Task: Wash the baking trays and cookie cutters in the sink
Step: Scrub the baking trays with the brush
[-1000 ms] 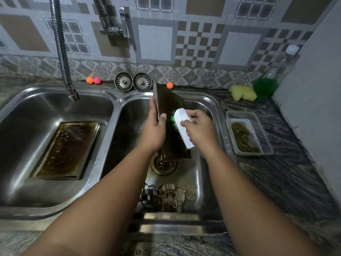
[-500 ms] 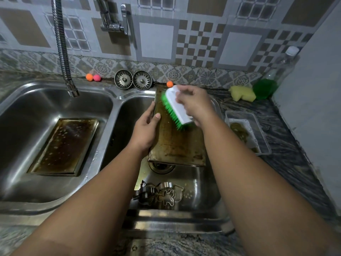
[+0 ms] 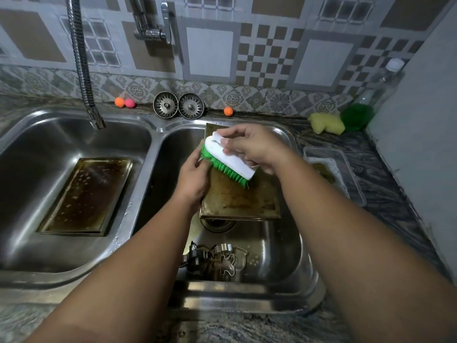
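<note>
A stained brown baking tray point(image 3: 237, 201) is held tilted over the right sink basin point(image 3: 279, 246). My left hand point(image 3: 194, 178) grips its left edge. My right hand point(image 3: 249, 144) holds a white scrub brush with green bristles point(image 3: 228, 160), bristles pressed on the tray's upper part. A second dirty baking tray point(image 3: 86, 196) lies flat in the left basin point(image 3: 29, 154). Several metal cookie cutters point(image 3: 215, 261) sit on the right basin's floor, near its front wall.
A flexible tap hose point(image 3: 82, 68) hangs over the left basin. Two sink strainers point(image 3: 178, 105) and small coloured balls point(image 3: 125, 102) line the back ledge. A yellow sponge point(image 3: 325, 123), a green-liquid bottle point(image 3: 368, 102) and a clear plastic container point(image 3: 333, 174) stand on the right counter.
The tray turned from edge-on to facing me, tilted back. The brush rose to the tray's upper part, then shifted slightly down and left across it. My left hand kept its grip.
</note>
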